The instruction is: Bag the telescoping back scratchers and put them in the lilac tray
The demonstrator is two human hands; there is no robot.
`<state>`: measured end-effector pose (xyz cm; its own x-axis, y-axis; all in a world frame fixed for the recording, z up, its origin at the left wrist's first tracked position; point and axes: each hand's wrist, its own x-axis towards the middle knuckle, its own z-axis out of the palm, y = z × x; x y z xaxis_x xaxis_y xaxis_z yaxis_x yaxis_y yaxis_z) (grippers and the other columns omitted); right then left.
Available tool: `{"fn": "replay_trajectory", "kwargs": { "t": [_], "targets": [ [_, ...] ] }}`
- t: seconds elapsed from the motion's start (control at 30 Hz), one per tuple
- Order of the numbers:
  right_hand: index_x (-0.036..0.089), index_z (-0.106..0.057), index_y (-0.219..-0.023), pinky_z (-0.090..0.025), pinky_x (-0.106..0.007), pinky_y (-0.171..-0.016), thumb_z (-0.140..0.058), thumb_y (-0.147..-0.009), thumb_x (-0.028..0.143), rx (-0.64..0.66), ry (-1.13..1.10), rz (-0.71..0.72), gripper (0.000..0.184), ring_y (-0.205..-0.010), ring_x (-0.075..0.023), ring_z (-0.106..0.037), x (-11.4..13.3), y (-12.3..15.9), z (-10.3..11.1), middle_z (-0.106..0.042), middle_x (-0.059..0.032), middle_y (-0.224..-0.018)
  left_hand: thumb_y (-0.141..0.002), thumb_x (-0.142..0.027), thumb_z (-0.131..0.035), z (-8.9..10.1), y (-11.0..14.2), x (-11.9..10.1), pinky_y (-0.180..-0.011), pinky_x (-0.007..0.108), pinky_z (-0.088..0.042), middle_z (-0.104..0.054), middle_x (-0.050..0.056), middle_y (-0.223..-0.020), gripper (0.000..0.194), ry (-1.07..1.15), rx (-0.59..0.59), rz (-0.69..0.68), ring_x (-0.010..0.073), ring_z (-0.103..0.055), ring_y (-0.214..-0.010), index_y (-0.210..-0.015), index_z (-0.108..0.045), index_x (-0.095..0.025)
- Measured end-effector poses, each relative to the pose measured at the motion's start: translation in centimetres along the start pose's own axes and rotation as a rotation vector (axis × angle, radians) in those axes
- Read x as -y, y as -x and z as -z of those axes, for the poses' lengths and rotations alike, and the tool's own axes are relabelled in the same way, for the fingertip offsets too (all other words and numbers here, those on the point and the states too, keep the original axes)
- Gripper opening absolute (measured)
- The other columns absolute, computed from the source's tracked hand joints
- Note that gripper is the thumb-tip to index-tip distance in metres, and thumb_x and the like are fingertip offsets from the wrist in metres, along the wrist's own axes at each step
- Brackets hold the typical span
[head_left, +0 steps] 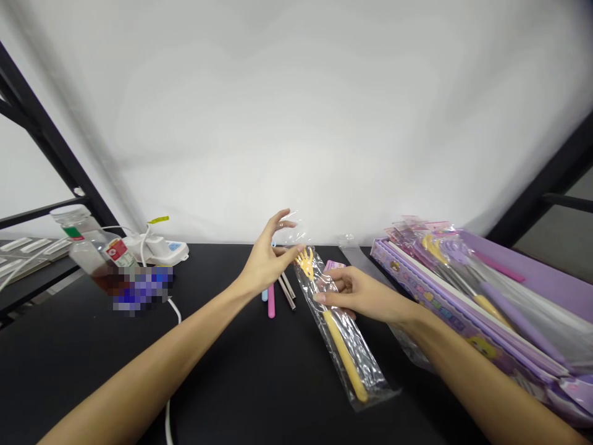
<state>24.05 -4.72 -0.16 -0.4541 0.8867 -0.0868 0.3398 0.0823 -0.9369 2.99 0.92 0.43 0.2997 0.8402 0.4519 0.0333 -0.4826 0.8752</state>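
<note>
A back scratcher with a yellow handle, a metal shaft and a yellow hand-shaped head lies slantwise inside a clear plastic bag. My right hand pinches the bag around the shaft, thumb on top. At the bag's top end is my left hand, its fingers spread and its thumb touching or close to the yellow head. Thin clear film stands up beside those fingers. Behind my left wrist lie pink and blue handles and metal rods, partly hidden.
On the right, a purple display box holds several bagged back scratchers. Loose clear plastic lies beside it. At the left are a glass bottle, a white power strip, a cable and a blurred blue item. A white wall stands behind.
</note>
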Motion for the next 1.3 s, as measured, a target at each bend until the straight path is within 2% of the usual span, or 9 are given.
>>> {"fn": "replay_trajectory", "kwargs": {
  "t": [0.1, 0.17, 0.27, 0.33, 0.4, 0.53, 0.67, 1.17, 1.3],
  "targets": [
    [0.019, -0.052, -0.064, -0.036, -0.026, -0.049, -0.073, -0.078, 0.048, 0.055, 0.037, 0.044, 0.039, -0.049, -0.0092, -0.044, 0.5, 0.0, 0.2, -0.048, 0.0044, -0.056, -0.085, -0.033, -0.07, -0.1, 0.1, -0.1, -0.062, 0.024, -0.055, -0.047, 0.01, -0.145, 0.065, -0.029, -0.023, 0.011, 0.0014, -0.056, -0.057, -0.143, -0.041, -0.032],
    [0.018, -0.059, -0.068, -0.039, -0.027, -0.049, -0.065, -0.083, 0.057, 0.006, 0.047, 0.025, 0.042, -0.05, -0.0112, -0.05, 0.6, -0.1, 0.8, -0.057, 0.0003, -0.06, -0.084, -0.034, -0.072, 0.0, 0.1, -0.1, -0.061, 0.024, -0.054, -0.044, 0.011, -0.147, 0.069, -0.044, 0.001, 0.026, 0.0017, -0.057, -0.058, -0.144, -0.039, -0.032],
    [0.018, -0.066, -0.08, -0.046, -0.031, -0.055, -0.051, -0.09, 0.061, -0.27, 0.112, 0.047, 0.048, -0.058, -0.016, -0.06, 0.4, -0.3, 2.4, -0.068, -0.0069, -0.072, -0.081, -0.036, -0.075, 0.3, 0.0, 0.3, -0.064, 0.026, -0.056, -0.042, 0.012, -0.149, 0.081, -0.032, 0.116, 0.064, 0.0028, -0.06, -0.059, -0.149, -0.031, -0.035],
    [0.019, -0.069, -0.086, -0.051, -0.034, -0.067, -0.055, -0.09, 0.054, -0.471, 0.292, 0.093, 0.038, -0.071, -0.0205, -0.066, -0.1, -0.5, 3.6, -0.072, -0.0089, -0.081, -0.08, -0.036, -0.076, 0.5, 0.0, 0.8, -0.065, 0.029, -0.058, -0.042, 0.013, -0.149, 0.083, -0.006, 0.202, 0.097, 0.0042, -0.062, -0.06, -0.15, -0.031, -0.035],
    [0.02, -0.07, -0.096, -0.051, -0.038, -0.081, -0.063, -0.087, 0.045, -0.539, 0.51, 0.117, 0.028, -0.088, -0.0258, -0.068, -0.7, -1.0, 4.6, -0.075, -0.01, -0.095, -0.079, -0.038, -0.076, 0.5, 0.1, 1.1, -0.066, 0.033, -0.059, -0.042, 0.014, -0.148, 0.083, 0.01, 0.256, 0.131, 0.008, -0.066, -0.064, -0.149, -0.032, -0.034],
    [0.019, -0.068, -0.116, -0.047, -0.045, -0.092, -0.069, -0.081, 0.044, -0.407, 0.78, 0.093, 0.043, -0.109, -0.0333, -0.064, -2.3, -2.2, 5.7, -0.071, -0.0133, -0.116, -0.08, -0.039, -0.076, 0.3, 0.4, 1.0, -0.069, 0.036, -0.06, -0.044, 0.016, -0.147, 0.084, 0.014, 0.297, 0.167, 0.0145, -0.07, -0.072, -0.151, -0.031, -0.033],
    [0.017, -0.067, -0.12, -0.045, -0.044, -0.093, -0.07, -0.081, 0.037, -0.317, 0.899, 0.049, 0.044, -0.108, -0.0331, -0.063, -3.7, -3.2, 5.6, -0.071, -0.0146, -0.114, -0.079, -0.038, -0.077, 0.3, 0.5, 0.7, -0.066, 0.033, -0.059, -0.052, 0.016, -0.138, 0.089, -0.005, 0.296, 0.199, 0.0166, -0.071, -0.074, -0.152, -0.028, -0.031],
    [0.019, -0.071, -0.113, -0.044, -0.042, -0.093, -0.072, -0.082, 0.03, -0.518, 1.079, 0.107, 0.032, -0.111, -0.0321, -0.06, -3.4, -2.6, 3.8, -0.071, -0.0144, -0.11, -0.083, -0.037, -0.073, -0.1, 0.7, 0.7, -0.061, 0.028, -0.054, -0.067, 0.011, -0.108, 0.088, -0.093, 0.305, 0.208, 0.0181, -0.07, -0.07, -0.154, -0.023, -0.026],
    [0.018, -0.07, -0.102, -0.045, -0.042, -0.091, -0.078, -0.076, 0.025, -0.528, 1.046, 0.22, 0.028, -0.105, -0.0308, -0.059, -3.7, -2.7, 3.6, -0.072, -0.0102, -0.098, -0.082, -0.037, -0.074, -0.2, 0.8, 0.5, -0.059, 0.027, -0.054, -0.062, 0.014, -0.124, 0.087, -0.096, 0.296, 0.203, 0.0156, -0.07, -0.069, -0.153, -0.026, -0.029]
  ]
}}
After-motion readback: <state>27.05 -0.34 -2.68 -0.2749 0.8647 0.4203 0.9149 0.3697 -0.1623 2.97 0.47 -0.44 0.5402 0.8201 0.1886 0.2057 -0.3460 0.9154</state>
